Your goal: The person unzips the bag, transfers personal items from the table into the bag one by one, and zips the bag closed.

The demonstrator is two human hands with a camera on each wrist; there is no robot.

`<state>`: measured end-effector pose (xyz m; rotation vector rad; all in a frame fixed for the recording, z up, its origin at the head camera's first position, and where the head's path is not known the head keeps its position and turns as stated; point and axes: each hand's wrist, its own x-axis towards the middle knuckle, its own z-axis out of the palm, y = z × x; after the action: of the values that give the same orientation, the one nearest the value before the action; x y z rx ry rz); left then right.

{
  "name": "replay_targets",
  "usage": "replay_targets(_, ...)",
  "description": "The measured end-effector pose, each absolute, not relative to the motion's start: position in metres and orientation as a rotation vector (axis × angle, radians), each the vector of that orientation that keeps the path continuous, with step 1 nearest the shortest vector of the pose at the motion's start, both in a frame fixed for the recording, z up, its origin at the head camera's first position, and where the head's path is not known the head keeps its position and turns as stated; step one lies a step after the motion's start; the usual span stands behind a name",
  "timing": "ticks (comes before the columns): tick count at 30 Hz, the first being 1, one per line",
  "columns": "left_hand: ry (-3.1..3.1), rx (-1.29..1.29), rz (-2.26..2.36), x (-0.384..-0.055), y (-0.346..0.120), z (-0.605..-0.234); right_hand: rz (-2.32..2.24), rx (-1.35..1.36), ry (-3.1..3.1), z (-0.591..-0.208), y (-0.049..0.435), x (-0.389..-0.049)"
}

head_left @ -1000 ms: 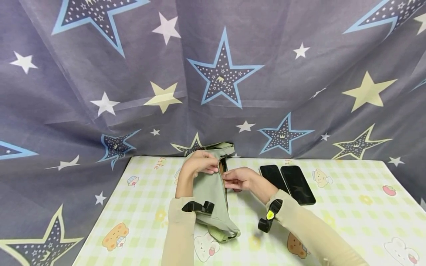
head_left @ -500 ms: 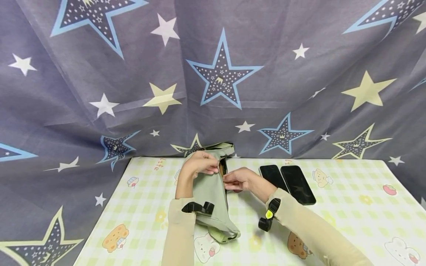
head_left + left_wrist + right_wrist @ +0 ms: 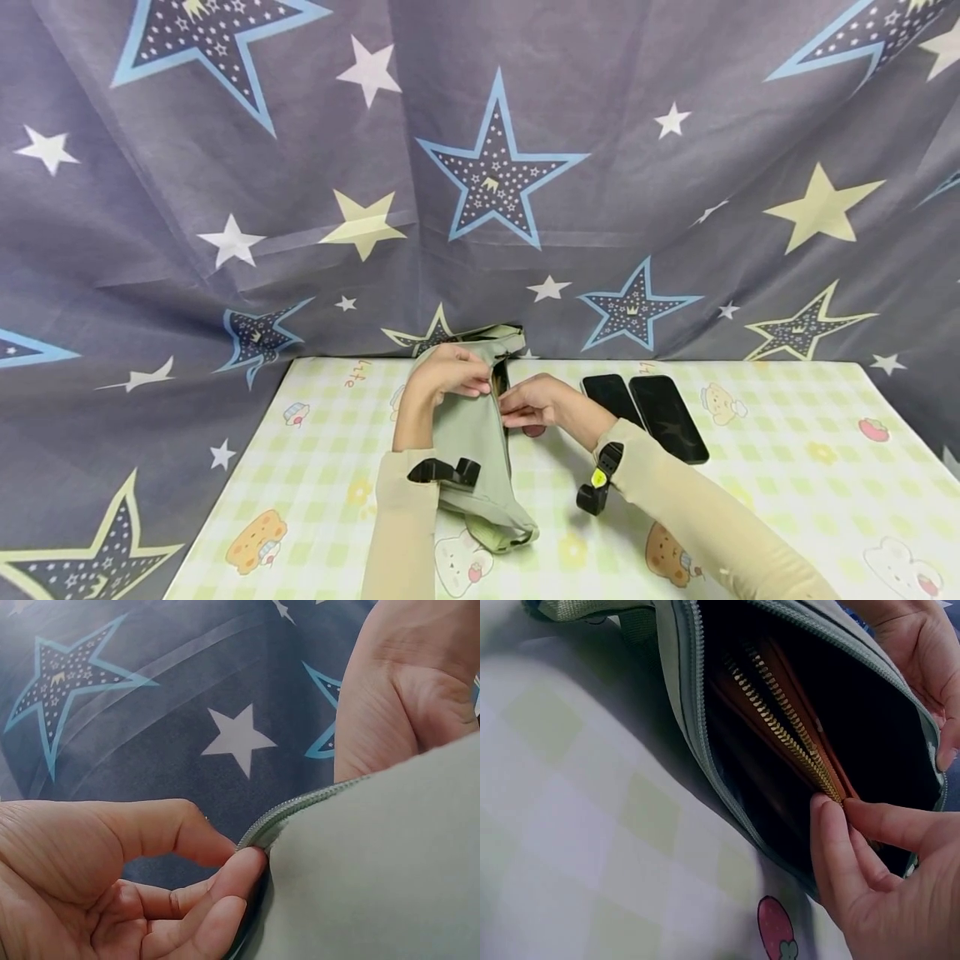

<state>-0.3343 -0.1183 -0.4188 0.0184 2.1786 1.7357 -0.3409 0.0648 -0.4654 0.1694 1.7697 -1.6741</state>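
A pale green zip-up fabric bag (image 3: 474, 442) lies on the table, its strap end towards me. My left hand (image 3: 450, 372) pinches the edge of its mouth, and in the left wrist view the zipper teeth (image 3: 289, 808) run up to those fingertips. Inside the open bag, in the right wrist view, sits a brown zip wallet (image 3: 776, 712) with gold teeth. The teeth stand apart and meet near my right hand (image 3: 889, 877), whose thumb and fingers pinch the wallet's zipper. Those fingertips cover any zipper pull. Most of the wallet is hidden in the head view.
Two black smartphones (image 3: 669, 419) lie side by side right of the bag, beyond my right forearm. A green checked cloth (image 3: 787, 517) covers the table. A dark star-printed curtain (image 3: 585, 208) hangs behind its back edge, close to the bag's far end.
The right wrist has shifted very slightly, and less brown shows at the bag's mouth in the head view. Both hands keep their places, and the phones have not moved.
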Motion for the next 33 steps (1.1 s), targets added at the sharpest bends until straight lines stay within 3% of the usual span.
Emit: replay_targets(33, 2.189, 0.074, 1.74, -0.331, -0.123, -0.419, -1.705, 0.222, 1.838, -0.475, 0.052, -0.335)
